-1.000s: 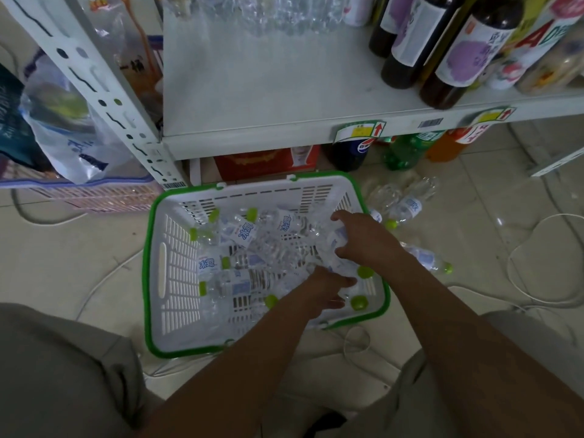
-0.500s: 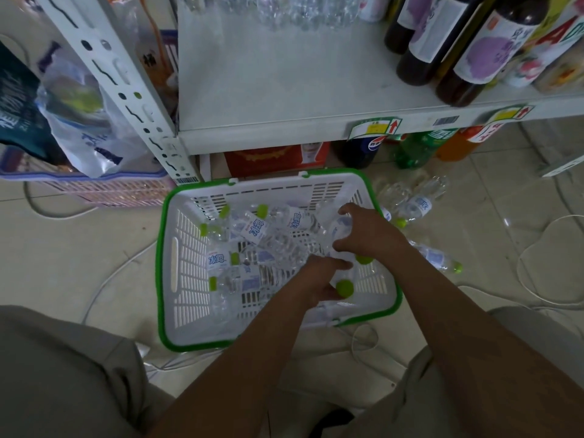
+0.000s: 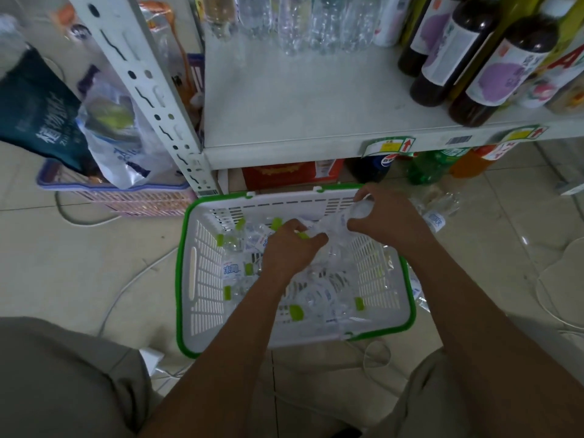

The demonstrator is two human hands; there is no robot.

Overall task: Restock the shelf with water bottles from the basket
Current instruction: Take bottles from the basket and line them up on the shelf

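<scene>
A white basket with a green rim (image 3: pixel 189 279) sits on the floor below the grey shelf (image 3: pixel 300 99). Several clear water bottles with green caps (image 3: pixel 232 273) lie in it. My left hand (image 3: pixel 290 248) grips a bottle near its green cap above the basket's middle. My right hand (image 3: pixel 388 219) grips a clear bottle (image 3: pixel 357 213) by its bottom end, raised over the basket's far right corner. A row of clear bottles (image 3: pixel 303 23) stands at the back of the shelf.
Dark bottles with purple labels (image 3: pixel 493 67) crowd the shelf's right side. A pink crate with bags (image 3: pixel 126 197) sits left of the shelf upright (image 3: pixel 151 96). More water bottles (image 3: pixel 439 216) lie on the floor right of the basket. White cables run over the tiles.
Both hands rose from the basket's near right corner toward its far side, each lifting a bottle. The camera moved closer to the shelf.
</scene>
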